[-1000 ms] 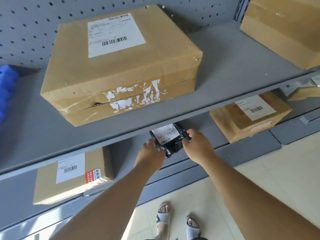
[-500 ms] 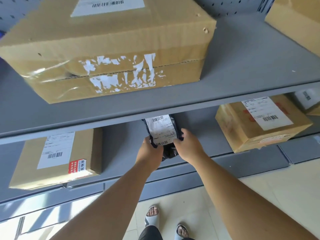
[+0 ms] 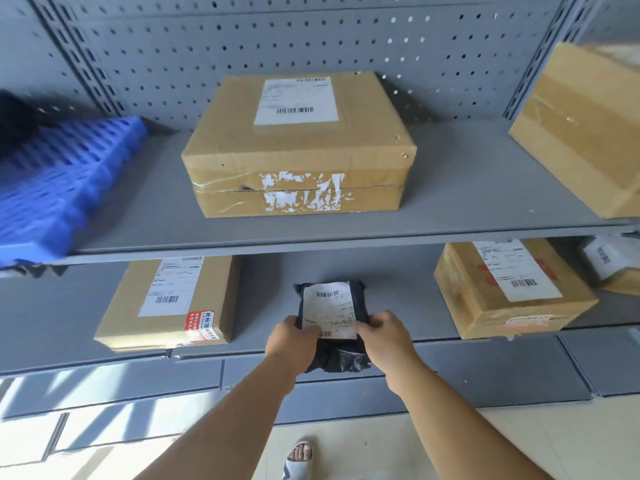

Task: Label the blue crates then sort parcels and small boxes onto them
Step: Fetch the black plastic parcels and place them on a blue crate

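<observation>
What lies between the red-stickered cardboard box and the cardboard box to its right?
Head view: a black plastic parcel, held by left hand and right hand.

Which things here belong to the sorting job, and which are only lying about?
Job: black parcel, gripped by left hand and right hand; blue crate; large box; box with red sticker.
Just lying about: upper shelf; pegboard wall; sandal.

The lone head-worn camera is looking forward and down from close behind the left hand [image 3: 292, 337] and right hand [image 3: 384, 336]. It is facing grey perforated metal shelving [image 3: 457, 181] just beyond them.
</observation>
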`<state>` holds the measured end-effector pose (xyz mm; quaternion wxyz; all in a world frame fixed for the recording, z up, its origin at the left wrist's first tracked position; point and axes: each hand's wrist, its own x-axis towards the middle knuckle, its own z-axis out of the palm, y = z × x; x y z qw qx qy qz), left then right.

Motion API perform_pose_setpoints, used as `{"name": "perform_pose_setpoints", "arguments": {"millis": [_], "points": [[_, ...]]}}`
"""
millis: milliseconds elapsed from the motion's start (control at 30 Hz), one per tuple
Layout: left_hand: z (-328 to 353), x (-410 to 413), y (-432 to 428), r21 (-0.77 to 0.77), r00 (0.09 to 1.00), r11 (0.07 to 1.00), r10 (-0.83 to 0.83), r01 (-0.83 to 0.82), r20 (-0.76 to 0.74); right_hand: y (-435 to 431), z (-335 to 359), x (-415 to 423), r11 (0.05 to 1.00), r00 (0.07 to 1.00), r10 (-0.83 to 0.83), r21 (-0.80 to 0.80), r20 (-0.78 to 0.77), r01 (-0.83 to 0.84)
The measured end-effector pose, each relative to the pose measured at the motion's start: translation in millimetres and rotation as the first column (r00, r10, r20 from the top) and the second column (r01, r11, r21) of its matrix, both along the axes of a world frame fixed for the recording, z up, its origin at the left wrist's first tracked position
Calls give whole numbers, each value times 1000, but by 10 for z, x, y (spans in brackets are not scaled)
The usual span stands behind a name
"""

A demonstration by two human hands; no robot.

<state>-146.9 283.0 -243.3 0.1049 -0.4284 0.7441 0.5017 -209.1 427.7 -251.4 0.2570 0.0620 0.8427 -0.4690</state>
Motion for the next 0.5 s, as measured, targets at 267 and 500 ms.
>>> {"name": "perform_pose_setpoints", "arguments": {"millis": [267,500], "points": [[823,756,-129,174,975,970,191,-170,-115,-24,891,586,981,1000,4,-192,-13,-6],[1651,1610,-379,103,950,962,266,-252,-162,-278,1589,981,914,935,329,-203,-132,-350]]}}
